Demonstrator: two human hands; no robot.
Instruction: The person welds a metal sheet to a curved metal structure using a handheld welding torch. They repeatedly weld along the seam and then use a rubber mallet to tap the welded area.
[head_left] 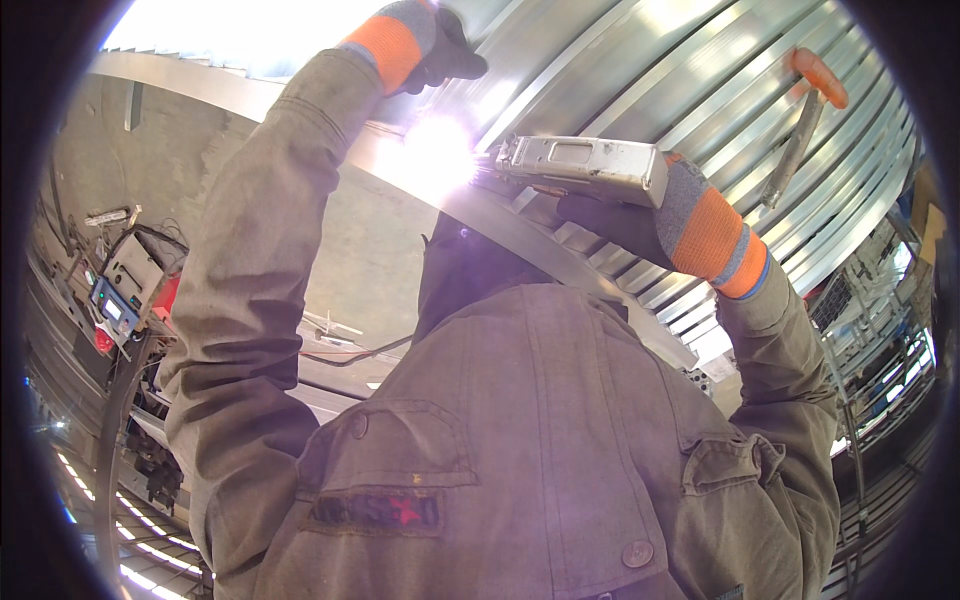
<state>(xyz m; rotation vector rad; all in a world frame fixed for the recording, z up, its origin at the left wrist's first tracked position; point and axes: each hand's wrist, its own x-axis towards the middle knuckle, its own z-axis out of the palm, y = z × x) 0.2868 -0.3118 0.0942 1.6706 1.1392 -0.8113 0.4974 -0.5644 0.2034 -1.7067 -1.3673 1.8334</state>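
My right hand (690,225), in an orange and grey glove with dark fingers, grips a silver handheld welding torch (580,168). Its nozzle points left into a white glare on the edge of a shiny metal panel (640,90) made of parallel slats. The glare hides the spot where the nozzle meets the metal. Above it my left hand (425,50), gloved alike, rests against the panel with its fingers curled. Anything inside those fingers is hidden. A flat metal bar (540,250) runs along the panel's near edge, below the torch.
A hammer with an orange head (820,78) lies on the slats, right of my right hand. At the far left stands a control box with a small lit screen (114,308), among cables. Concrete floor (360,250) shows below the panel. Metal stock (885,400) lies at the right.
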